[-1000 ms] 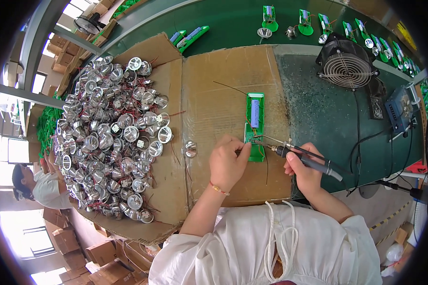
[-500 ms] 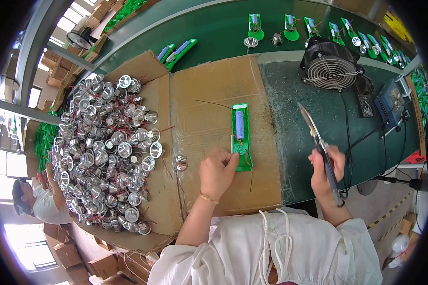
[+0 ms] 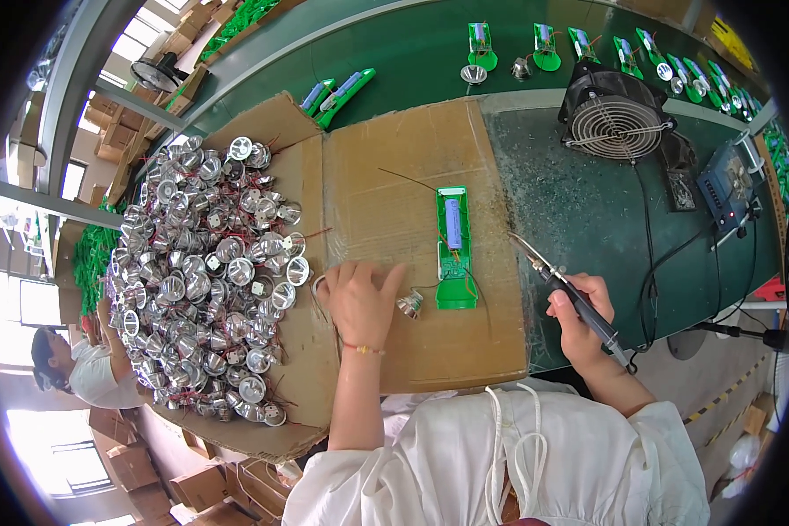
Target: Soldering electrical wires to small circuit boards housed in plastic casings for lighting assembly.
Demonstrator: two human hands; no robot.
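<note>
My right hand [image 3: 583, 317] grips a soldering iron [image 3: 579, 302] by its dark handle, its metal tip pointing up and left above the seam between cardboard and green bench. My left hand [image 3: 359, 302] rests low over the cardboard, thumb apart from the fingers, whose tips are partly hidden. A silvery rim, perhaps a reflector's, peeks out at its left edge. Between that hand and a green plastic housing [image 3: 455, 294] lies a reflector cup [image 3: 409, 304], with a thin wire toward the housing. The housing holds a blue-purple cylindrical battery [image 3: 453, 224] and a small green circuit board.
A large heap of reflector cups [image 3: 202, 280] fills the cardboard tray on the left. A black fan [image 3: 618, 118] and a blue soldering station [image 3: 726, 188] stand at the back right, cables trailing. Green housings [image 3: 546, 53] line the far belt. Another person [image 3: 88, 368] is at far left.
My left hand has left the housing and moved left, over where a loose reflector lay. The reflector beside the housing now shows. The soldering iron's tip has swung left and down.
</note>
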